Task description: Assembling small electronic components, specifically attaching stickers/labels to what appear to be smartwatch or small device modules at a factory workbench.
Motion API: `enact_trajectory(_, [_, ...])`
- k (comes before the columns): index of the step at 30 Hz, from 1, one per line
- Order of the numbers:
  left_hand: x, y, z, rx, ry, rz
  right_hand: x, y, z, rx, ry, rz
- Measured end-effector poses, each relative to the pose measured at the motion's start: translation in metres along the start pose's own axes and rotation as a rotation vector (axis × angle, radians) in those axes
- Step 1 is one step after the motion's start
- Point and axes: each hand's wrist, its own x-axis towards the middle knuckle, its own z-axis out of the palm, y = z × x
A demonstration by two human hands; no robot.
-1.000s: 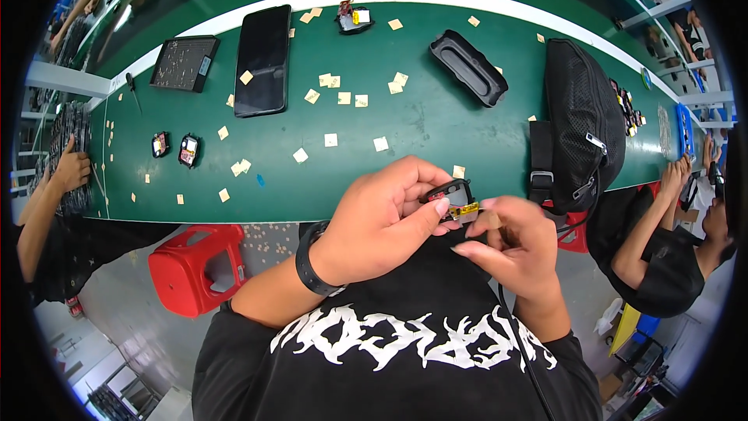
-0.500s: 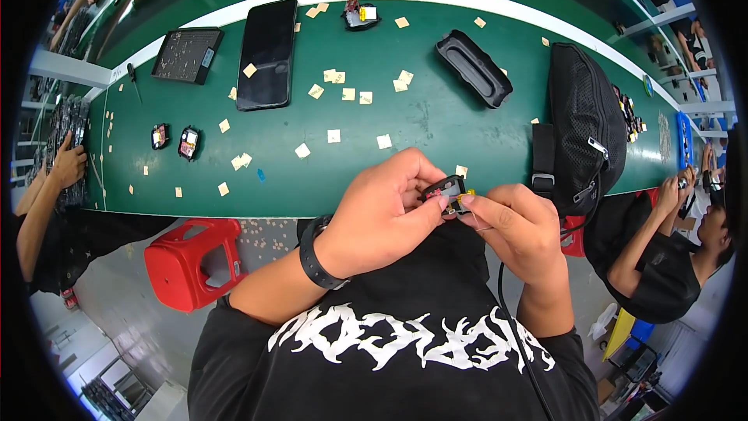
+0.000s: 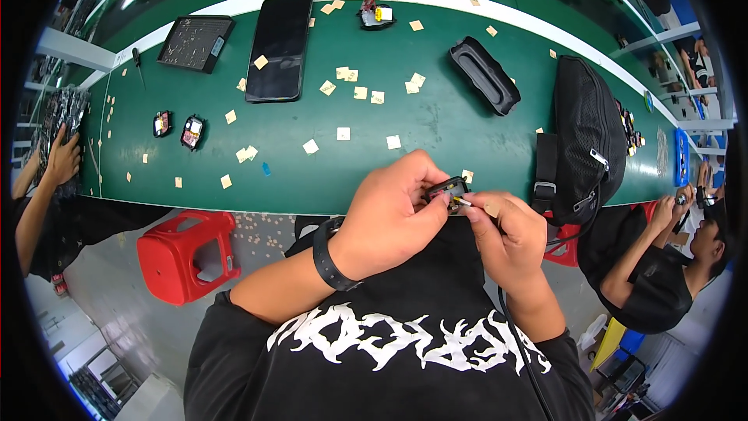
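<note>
Just off the table's near edge, my left hand [image 3: 393, 218] is closed around a small black device housing [image 3: 450, 188] with electronic parts inside. My right hand [image 3: 516, 238] is pinched close against the housing's right side. A small pale and yellow piece [image 3: 461, 201] shows at its fingertips, too small to name, and a tan patch shows between its fingers. Similar opened devices lie on the table: two at the left, including a dark-cased one [image 3: 192, 132], and another [image 3: 376, 14] at the far edge.
The green table [image 3: 312, 179] carries scattered cream square stickers [image 3: 343, 133], a black phone [image 3: 280, 47], a tray of small parts [image 3: 196, 43], a screwdriver [image 3: 138, 66], a black molded case [image 3: 485, 76] and a black bag [image 3: 588, 140]. Red stools [image 3: 167, 265] and people sit at both sides.
My right fingers have shifted slightly at the housing, and a pale piece shows at their tips now. The left hand keeps its hold. The view has shifted a little.
</note>
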Motion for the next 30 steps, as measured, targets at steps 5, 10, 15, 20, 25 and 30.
enact_trajectory(5, [-0.002,-0.005,0.0,0.109,-0.06,0.015,-0.001,-0.001,0.008,-0.019,0.079,0.028])
enact_trajectory(10, [-0.005,-0.004,0.0,0.096,-0.136,-0.006,-0.005,-0.004,0.012,0.095,0.115,0.089])
enact_trajectory(15, [-0.011,-0.004,0.004,-0.11,-0.129,0.07,-0.013,-0.001,0.015,0.312,0.194,0.198])
enact_trajectory(20, [-0.014,-0.005,-0.003,-0.037,-0.275,0.088,-0.009,-0.008,0.011,0.631,0.256,0.355])
enact_trajectory(25, [-0.014,-0.003,0.0,-0.168,-0.254,0.069,-0.004,0.0,0.001,0.657,0.072,0.504])
enact_trajectory(30, [-0.01,0.008,0.003,-0.317,-0.196,-0.073,-0.001,0.005,-0.011,-0.074,0.056,-0.281])
